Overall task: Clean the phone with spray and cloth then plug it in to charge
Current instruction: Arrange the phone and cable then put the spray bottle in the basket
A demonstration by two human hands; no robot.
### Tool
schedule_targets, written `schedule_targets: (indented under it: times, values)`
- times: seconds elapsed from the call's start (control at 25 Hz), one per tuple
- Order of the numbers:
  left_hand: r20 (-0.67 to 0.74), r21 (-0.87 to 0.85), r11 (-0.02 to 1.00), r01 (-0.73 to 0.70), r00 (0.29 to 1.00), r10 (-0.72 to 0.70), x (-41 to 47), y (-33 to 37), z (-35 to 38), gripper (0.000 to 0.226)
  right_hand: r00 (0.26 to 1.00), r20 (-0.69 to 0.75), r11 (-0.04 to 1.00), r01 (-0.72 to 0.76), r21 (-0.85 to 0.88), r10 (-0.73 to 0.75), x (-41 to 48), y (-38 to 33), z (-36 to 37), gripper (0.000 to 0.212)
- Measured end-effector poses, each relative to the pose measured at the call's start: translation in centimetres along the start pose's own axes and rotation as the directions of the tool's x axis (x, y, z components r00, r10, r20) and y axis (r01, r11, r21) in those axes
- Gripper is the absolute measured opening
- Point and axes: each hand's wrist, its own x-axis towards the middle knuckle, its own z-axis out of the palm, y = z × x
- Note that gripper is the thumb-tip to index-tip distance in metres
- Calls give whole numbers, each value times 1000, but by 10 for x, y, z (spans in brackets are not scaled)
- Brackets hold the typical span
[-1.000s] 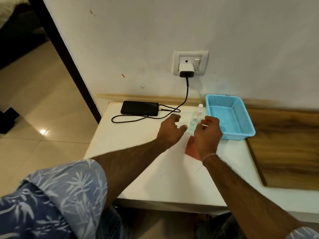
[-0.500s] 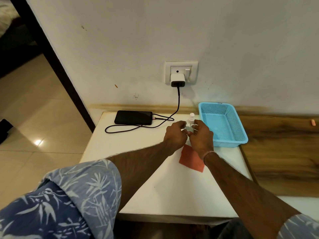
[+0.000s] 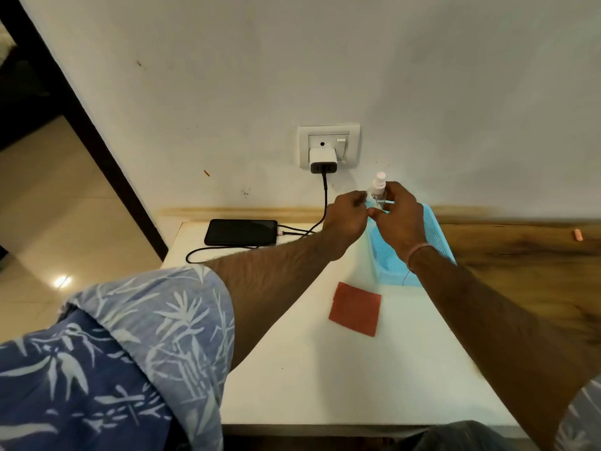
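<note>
A small clear spray bottle [image 3: 378, 193] with a white nozzle is raised above the table. My right hand [image 3: 398, 219] grips its body, and my left hand [image 3: 346, 219] pinches it from the left side. The black phone [image 3: 241, 232] lies screen up at the back left of the white table [image 3: 325, 385]. A black cable [image 3: 320, 206] runs from its right end up to the white charger [image 3: 322, 160] in the wall socket. A red cloth [image 3: 355, 308] lies flat on the table in front of my hands.
A light blue plastic basket [image 3: 437, 236] stands at the table's right edge, partly behind my right arm. A wooden surface [image 3: 527, 265] lies to its right with a small orange object [image 3: 577, 235] on it. A dark door frame stands at the left.
Both hands closed on the spray bottle and lifted it off the table. The red cloth, earlier partly under my right hand, now lies fully visible.
</note>
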Motion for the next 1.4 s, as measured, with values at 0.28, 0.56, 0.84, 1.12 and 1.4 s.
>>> schedule_targets:
  times: [0.28,0.56,0.84,1.12,1.4]
  values:
    - [140,-92,985,150,981,-136,30,13,30,38,997,-3,990,-73,-119,73,36,15,-9,43]
    - [167,-27,976,217,963,-210,44,1,50,45,997,42,974,-57,-221,68,44,47,-2,40]
    - [134,225,957,182,967,-215,46,-2,54,52,992,87,969,-63,-237,86,45,64,4,39]
    - [114,248,956,155,976,-188,48,-6,54,51,986,146,964,-37,-265,79,49,67,7,41]
    - [93,231,963,140,982,-165,47,-19,52,51,977,180,977,-74,-201,111,45,75,7,64]
